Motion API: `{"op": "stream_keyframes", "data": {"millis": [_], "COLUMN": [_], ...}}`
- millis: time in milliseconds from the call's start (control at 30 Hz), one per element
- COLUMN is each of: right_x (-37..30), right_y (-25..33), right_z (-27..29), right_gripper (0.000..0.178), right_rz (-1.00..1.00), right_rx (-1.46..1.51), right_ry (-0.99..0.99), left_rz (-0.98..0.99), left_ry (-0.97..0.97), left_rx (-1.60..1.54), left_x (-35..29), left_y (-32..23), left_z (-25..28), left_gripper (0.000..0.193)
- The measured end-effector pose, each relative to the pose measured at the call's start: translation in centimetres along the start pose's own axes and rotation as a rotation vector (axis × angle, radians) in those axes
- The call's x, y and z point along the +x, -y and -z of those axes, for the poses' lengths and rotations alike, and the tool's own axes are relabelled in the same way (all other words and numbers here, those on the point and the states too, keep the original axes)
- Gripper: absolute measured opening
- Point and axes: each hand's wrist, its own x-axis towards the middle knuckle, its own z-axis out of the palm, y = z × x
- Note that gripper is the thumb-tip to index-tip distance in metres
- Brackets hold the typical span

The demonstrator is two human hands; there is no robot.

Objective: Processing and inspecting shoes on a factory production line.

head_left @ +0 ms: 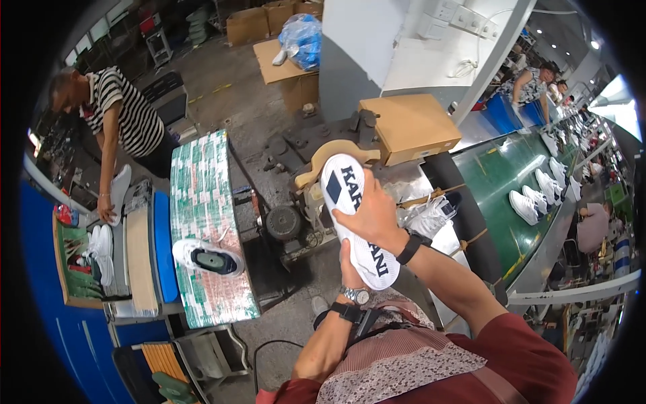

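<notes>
Between my two hands a white sneaker point(343, 176) is held with its sole turned up, dark lettering and a dark patch on the tread. My right hand point(377, 214) is wrapped across the middle of the sole, thumb on the near side. Lower down, my left hand point(350, 268) grips its side by the lower end; most of those fingers are hidden behind it. Just beyond the sneaker's upper end is a curved wooden piece point(321, 160) on a dark machine point(286, 222). Another white sneaker point(431, 217) lies right of my right hand.
On a tape-covered board point(202, 296) at left sits a white sneaker point(210, 258). A person in stripes point(128, 108) reaches toward shoes beside a green tray point(74, 279). A cardboard box point(410, 126) stands behind the machine. Several white shoes point(523, 205) line a green conveyor point(488, 182) at right.
</notes>
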Motion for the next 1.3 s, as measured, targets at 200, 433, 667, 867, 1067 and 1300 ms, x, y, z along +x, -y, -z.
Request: {"op": "stream_keyframes", "data": {"millis": [200, 433, 667, 867, 1067, 1300], "right_x": [-0.2, 0.3, 2.5, 15.9, 22.1, 23.7], "right_y": [0.8, 2.1, 1.2, 0.4, 3.7, 4.0], "right_z": [0.8, 2.2, 1.3, 3.6, -4.9, -7.7], "right_gripper": [0.103, 0.092, 0.086, 0.061, 0.056, 0.056], "right_rz": [-0.106, -0.077, -0.027, -0.389, -0.503, -0.384], "right_rx": [0.070, 0.023, -0.024, 0.375, -0.093, -0.144], "right_ry": [0.018, 0.013, 0.066, 1.217, 1.633, 1.561], "left_rz": [0.101, -0.009, -0.013, 0.292, 0.240, -0.416], "left_ry": [-0.044, 0.066, 0.125, -0.118, -0.032, -0.225], "left_rx": [0.124, 0.188, 0.194, 0.421, 0.443, 1.094], "left_x": [-1.3, -0.5, -1.0, -3.8, -3.3, -5.1], "left_y": [-0.2, -0.3, -2.1, -6.4, -10.3, -11.0], "left_z": [1.0, 0.6, 0.0, 0.8, 0.0, -2.2], "left_gripper": [0.050, 0.057, 0.051, 0.051, 0.041, 0.051]}}
